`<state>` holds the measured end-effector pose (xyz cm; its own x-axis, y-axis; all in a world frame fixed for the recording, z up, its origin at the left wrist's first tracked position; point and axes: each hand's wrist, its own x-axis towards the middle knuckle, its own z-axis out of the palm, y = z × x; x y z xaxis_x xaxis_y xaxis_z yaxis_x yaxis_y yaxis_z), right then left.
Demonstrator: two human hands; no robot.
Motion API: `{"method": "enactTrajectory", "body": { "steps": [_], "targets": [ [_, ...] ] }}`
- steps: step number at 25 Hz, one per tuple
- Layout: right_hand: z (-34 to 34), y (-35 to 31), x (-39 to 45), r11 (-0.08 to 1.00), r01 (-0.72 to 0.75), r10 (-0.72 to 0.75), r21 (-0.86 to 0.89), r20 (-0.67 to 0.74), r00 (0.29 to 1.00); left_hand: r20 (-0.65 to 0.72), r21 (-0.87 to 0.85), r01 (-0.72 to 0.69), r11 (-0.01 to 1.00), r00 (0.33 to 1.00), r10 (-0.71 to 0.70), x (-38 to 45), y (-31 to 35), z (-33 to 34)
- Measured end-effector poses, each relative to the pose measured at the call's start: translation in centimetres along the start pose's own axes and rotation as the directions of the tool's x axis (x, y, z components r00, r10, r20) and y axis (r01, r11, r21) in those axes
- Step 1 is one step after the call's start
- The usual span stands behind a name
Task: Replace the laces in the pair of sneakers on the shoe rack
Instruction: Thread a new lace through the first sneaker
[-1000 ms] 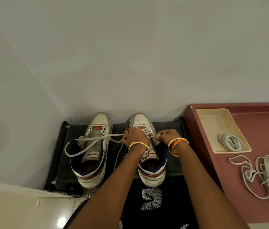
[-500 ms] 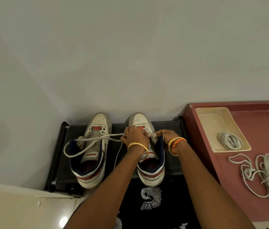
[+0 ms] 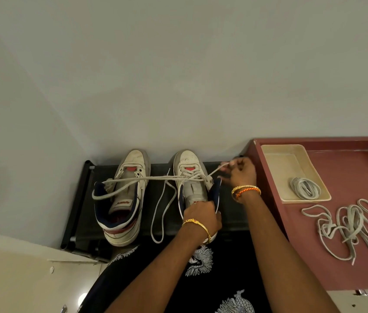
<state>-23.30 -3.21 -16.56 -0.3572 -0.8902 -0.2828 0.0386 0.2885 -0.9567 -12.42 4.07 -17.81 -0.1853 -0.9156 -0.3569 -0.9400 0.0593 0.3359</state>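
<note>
On the black shoe rack (image 3: 83, 199), around 6 o'clock in the view, the two sneakers stand side by side, long axes running 6 to 12, toes at the wall. The right hand (image 3: 239, 175) pinches the lace (image 3: 156, 178) end out toward 2 o'clock; the left hand (image 3: 201, 214) has its fingers curled round the right sneaker (image 3: 189, 168) at its collar. The lace looks light and floppy, so I'd grab it near the tip. It trails across the left sneaker (image 3: 131, 175) toward 9.
</note>
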Motion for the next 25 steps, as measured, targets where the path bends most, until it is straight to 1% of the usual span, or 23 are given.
{"method": "enactTrajectory", "body": {
  "steps": [2,3,4,6,7,9,10,11,12,13,14,15,16,17,19,22,23,25],
  "targets": [
    [-0.8,-2.6,-0.8,0.974,0.216,-0.216,-0.069,-0.001,0.976,0.009,0.008,-0.001,1.0,1.0,0.001,0.0,0.1,-0.1],
    [-1.1,-4.0,-1.5,0.94,0.328,-0.33,-0.098,-0.001,0.944,0.014,0.012,0.001,1.0,1.0,-0.001,0.0,0.1,-0.1],
    [-1.3,-5.5,-2.2,0.901,0.426,-0.429,-0.085,-0.014,0.903,0.017,0.009,0.003,1.0,1.0,-0.003,0.1,0.1,-0.2],
    [-1.7,-8.4,-3.9,0.811,0.584,-0.58,0.041,-0.076,0.811,0.017,-0.003,-0.003,1.0,1.0,0.003,0.1,-0.1,-0.1],
    [-1.8,-9.9,-4.9,0.757,0.648,-0.641,0.091,-0.096,0.762,0.013,-0.01,-0.011,1.0,1.0,0.011,0.1,-0.1,-0.1],
    [-1.7,-11.8,-6.4,0.657,0.74,-0.736,0.146,-0.087,0.671,0.014,-0.018,-0.017,1.0,1.0,0.018,0.1,-0.2,-0.1],
    [-1.5,-12.2,-6.9,0.631,0.761,-0.762,0.147,-0.066,0.645,0.027,-0.019,-0.015,1.0,1.0,0.016,0.1,-0.2,-0.2],
    [-1.1,-12.1,-7.1,0.634,0.765,-0.766,0.115,-0.04,0.641,0.045,-0.02,-0.009,1.0,0.999,0.01,0.2,-0.2,-0.2],
    [-0.7,-11.6,-6.7,0.663,0.747,-0.748,0.038,-0.009,0.664,0.064,-0.023,-0.002,1.0,0.998,0.003,0.4,-0.3,-0.3],
    [-0.4,-10.5,-5.9,0.711,0.699,-0.698,-0.08,0.041,0.715,0.081,-0.025,0.003,1.0,0.997,-0.001,0.5,-0.4,-0.3],
    [0.0,-9.0,-4.8,0.749,0.619,-0.611,-0.234,0.114,0.783,0.093,-0.021,0.008,1.0,0.996,-0.006,0.6,-0.4,-0.3],
    [0.2,-7.2,-3.7,0.748,0.529,-0.493,-0.4,0.199,0.847,0.097,-0.015,0.012,1.0,0.995,-0.011,0.6,-0.4,-0.3],
    [0.4,-5.1,-2.7,0.713,0.455,-0.361,-0.534,0.276,0.891,0.097,-0.009,0.016,1.0,0.995,-0.016,0.6,-0.4,-0.3],
    [0.5,-3.2,-1.9,0.675,0.398,-0.229,-0.621,0.336,0.914,0.092,0.0,0.018,1.0,0.996,-0.018,0.6,-0.4,-0.3],
    [0.9,-0.7,-1.0,0.649,0.295,-0.024,-0.701,0.369,0.929,0.084,0.01,0.022,1.0,0.996,-0.022,0.6,-0.4,-0.3],
    [1.3,-0.2,0.0,0.649,0.147,0.156,-0.747,0.319,0.935,0.078,-0.017,0.023,1.0,0.997,-0.022,0.6,-0.5,-0.4],
    [1.5,-0.4,0.2,0.686,0.062,0.217,-0.725,0.285,0.934,0.075,-0.03,0.019,0.999,0.997,-0.017,0.6,-0.5,-0.4],
    [1.5,-0.5,0.4,0.786,-0.142,0.35,-0.602,0.244,0.904,0.078,-0.049,0.014,0.999,0.997,-0.01,0.4,-0.6,-0.4]
  ]
}}
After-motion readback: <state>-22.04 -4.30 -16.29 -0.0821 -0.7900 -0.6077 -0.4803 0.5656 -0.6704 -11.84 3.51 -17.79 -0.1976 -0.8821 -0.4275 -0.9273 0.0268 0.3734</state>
